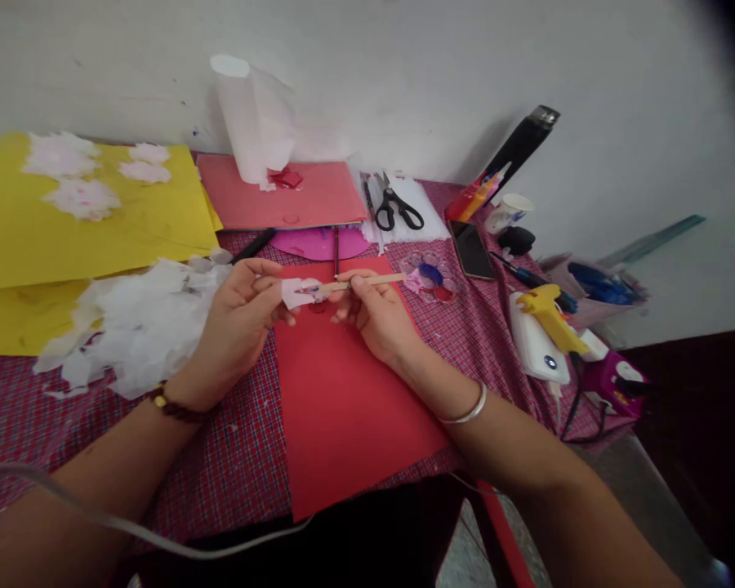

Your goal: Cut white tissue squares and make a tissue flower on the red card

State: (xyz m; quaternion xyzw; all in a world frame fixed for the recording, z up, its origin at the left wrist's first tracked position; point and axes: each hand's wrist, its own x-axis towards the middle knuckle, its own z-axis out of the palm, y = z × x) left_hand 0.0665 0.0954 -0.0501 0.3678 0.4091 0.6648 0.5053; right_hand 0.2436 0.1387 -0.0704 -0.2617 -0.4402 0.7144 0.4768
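My left hand (248, 310) pinches a small white piece of thin paper (295, 296) above the red sheet (355, 392). In my right hand (376, 314) is a paintbrush with a light wooden handle (389, 279), held nearly level. Its tip points left and lies over the white paper piece, seemingly touching it. A heap of white torn paper pieces (150, 314) lies beside my left wrist. The clear paint palette (429, 276), with blue, red and pink paint, sits just right of my right hand.
Pale pink paper flowers (82, 198) rest on yellow sheets (12, 245). A paper roll (248, 122) stands at the back, near black scissors (398, 208). A phone (471, 249), yellow glue gun (554, 317) and power bank (536, 343) lie right. A white cable (159, 539) crosses the front.
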